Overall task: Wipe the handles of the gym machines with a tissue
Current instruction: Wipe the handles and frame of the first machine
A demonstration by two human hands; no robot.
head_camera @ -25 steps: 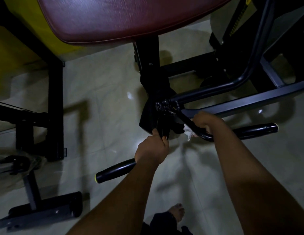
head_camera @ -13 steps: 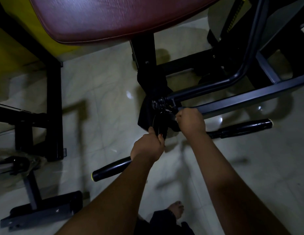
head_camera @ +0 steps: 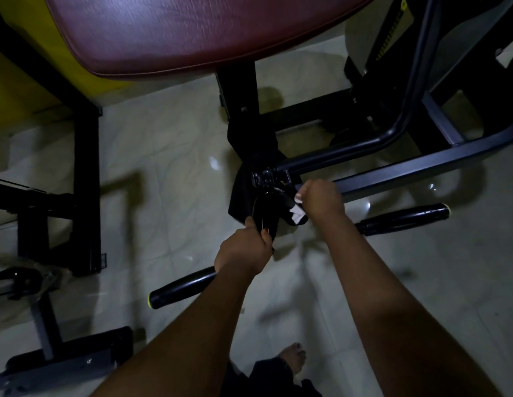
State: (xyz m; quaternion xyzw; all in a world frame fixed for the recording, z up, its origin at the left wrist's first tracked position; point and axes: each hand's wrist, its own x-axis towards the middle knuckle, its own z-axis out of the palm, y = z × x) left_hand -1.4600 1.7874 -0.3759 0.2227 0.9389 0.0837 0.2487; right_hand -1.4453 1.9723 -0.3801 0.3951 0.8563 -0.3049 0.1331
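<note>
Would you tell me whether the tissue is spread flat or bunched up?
Bunched up: a crumpled white wad of tissue pokes out under the right hand, whose fingers curl round it.

The left hand (head_camera: 243,250) gripped the black bar (head_camera: 183,287) near its middle while the right hand (head_camera: 321,200) held a white tissue (head_camera: 296,214) (mostly hidden) against it.

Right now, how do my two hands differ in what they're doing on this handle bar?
The left hand grips the handle bar bare; the right hand clutches a white tissue. The left hand sits right beside the left grip; the right hand is apart from the right grip. Both are curled tight.
</note>
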